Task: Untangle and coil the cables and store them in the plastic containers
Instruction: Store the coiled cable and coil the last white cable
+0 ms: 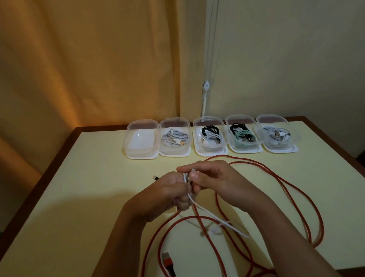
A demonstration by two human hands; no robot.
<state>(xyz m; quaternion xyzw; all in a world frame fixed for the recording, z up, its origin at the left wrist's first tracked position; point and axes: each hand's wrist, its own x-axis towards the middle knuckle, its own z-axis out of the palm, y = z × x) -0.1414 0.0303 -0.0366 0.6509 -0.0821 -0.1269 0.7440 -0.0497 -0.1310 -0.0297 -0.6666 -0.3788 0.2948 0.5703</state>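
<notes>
**Coiling a white cable between both hands**

Holding the white cable [202, 208] above the table [100, 182], the left hand [171, 192] curls round its gathered loops, while the right hand [212, 178] pinches the cable's plug end just beside the left fingers. The loose tail trails down below the hands. A red cable [282, 188] sprawls beneath and right of them. Beyond the hands stand five plastic containers [141, 139]; the leftmost holds no cable.
</notes>
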